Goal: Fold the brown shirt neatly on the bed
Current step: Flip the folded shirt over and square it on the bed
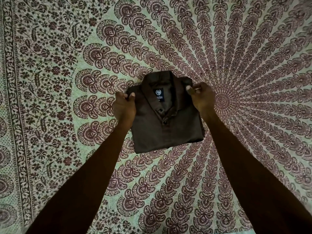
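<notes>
The brown shirt (177,130) lies in the middle of the bed as a compact folded rectangle, collar at the far end, buttons and a dark blue neck label facing up. My left hand (124,108) pinches the shirt's far left shoulder corner between thumb and fingers. My right hand (200,96) pinches the far right shoulder corner beside the collar. Both arms reach forward from the bottom of the view, one along each side of the shirt.
The bed (253,65) is covered by a pale green sheet printed with a dark red mandala pattern. A floral border band (11,98) runs down the left side of the sheet.
</notes>
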